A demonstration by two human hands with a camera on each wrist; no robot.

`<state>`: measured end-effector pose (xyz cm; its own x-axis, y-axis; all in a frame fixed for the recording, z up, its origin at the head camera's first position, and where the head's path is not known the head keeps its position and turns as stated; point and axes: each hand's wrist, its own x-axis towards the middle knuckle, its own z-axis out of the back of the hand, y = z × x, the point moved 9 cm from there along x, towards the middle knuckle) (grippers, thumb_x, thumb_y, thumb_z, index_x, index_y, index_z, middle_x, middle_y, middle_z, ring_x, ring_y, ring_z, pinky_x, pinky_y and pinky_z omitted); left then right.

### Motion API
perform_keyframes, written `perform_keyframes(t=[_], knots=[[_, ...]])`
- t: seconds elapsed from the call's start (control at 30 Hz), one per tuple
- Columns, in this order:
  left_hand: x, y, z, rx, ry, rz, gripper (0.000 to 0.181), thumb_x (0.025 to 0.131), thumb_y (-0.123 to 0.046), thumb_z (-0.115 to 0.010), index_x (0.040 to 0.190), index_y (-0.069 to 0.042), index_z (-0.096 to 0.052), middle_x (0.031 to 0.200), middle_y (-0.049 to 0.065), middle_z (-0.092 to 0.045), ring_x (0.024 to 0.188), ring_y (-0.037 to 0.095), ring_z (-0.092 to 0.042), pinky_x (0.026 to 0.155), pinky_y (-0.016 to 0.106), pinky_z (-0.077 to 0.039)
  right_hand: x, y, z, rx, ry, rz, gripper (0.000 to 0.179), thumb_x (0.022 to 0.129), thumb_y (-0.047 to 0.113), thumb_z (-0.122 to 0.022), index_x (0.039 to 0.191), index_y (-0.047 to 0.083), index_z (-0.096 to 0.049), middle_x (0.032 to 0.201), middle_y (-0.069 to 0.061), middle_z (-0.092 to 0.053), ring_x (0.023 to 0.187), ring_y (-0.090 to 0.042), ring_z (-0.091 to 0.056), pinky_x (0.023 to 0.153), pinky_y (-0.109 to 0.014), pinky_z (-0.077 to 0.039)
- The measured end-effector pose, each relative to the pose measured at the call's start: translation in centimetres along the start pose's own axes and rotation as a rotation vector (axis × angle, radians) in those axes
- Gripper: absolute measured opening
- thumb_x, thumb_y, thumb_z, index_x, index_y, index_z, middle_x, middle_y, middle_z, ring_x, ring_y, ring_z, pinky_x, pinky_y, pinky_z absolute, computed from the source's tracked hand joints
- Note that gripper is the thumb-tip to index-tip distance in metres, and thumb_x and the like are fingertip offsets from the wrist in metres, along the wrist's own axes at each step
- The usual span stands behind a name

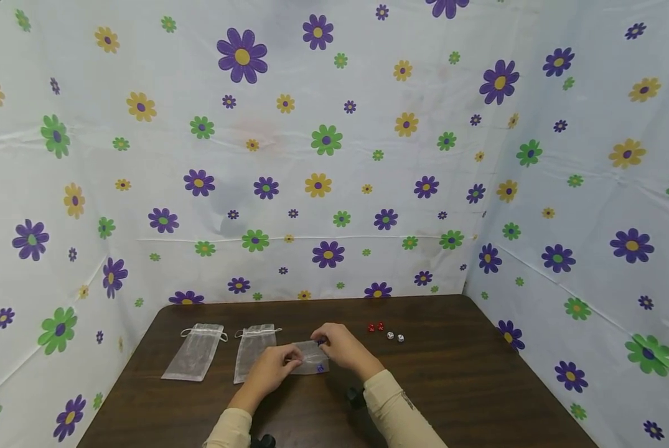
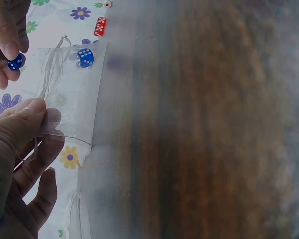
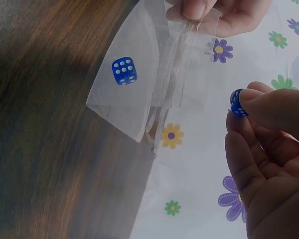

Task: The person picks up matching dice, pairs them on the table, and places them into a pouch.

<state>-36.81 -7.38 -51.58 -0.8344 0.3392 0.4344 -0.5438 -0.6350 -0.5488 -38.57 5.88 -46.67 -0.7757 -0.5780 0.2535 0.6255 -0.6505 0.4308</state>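
Observation:
My left hand (image 1: 274,368) pinches a sheer white drawstring pouch (image 3: 134,107) near its gathered cord end, thumb against fingers. Inside the mesh a blue die (image 3: 124,70) with white pips shows through. Beside the pouch, my right hand (image 1: 342,348) pinches a second blue die (image 3: 237,103) between thumb and fingertips. In the right wrist view this die is apart from the pouch. The left wrist view has the right-hand fingers (image 2: 5,37) at the upper left, above the left thumb.
Two more sheer pouches lie flat on the brown table (image 1: 452,386): one at far left (image 1: 194,353), another (image 1: 250,350) partly behind my left hand. Two red dice (image 1: 376,326) and two white dice (image 1: 395,336) sit right of my right hand. Flowered cloth (image 1: 323,205) hangs behind.

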Motion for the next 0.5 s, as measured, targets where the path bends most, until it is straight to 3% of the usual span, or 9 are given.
perform_keyframes(t=[0.5], knots=[[-0.06,0.13,-0.04,-0.024,0.014,0.009,0.005,0.089,-0.015,-0.077,0.091,-0.014,-0.072,0.083,-0.013,-0.070,0.075,0.001,-0.062,0.067,0.028,-0.053,-0.08,0.48,-0.52,0.009,0.010,0.008,0.020,0.092,-0.003,-0.071,0.112,0.001,-0.073,0.104,-0.004,-0.071,0.093,-0.010,-0.065,0.081,-0.025,-0.055]])
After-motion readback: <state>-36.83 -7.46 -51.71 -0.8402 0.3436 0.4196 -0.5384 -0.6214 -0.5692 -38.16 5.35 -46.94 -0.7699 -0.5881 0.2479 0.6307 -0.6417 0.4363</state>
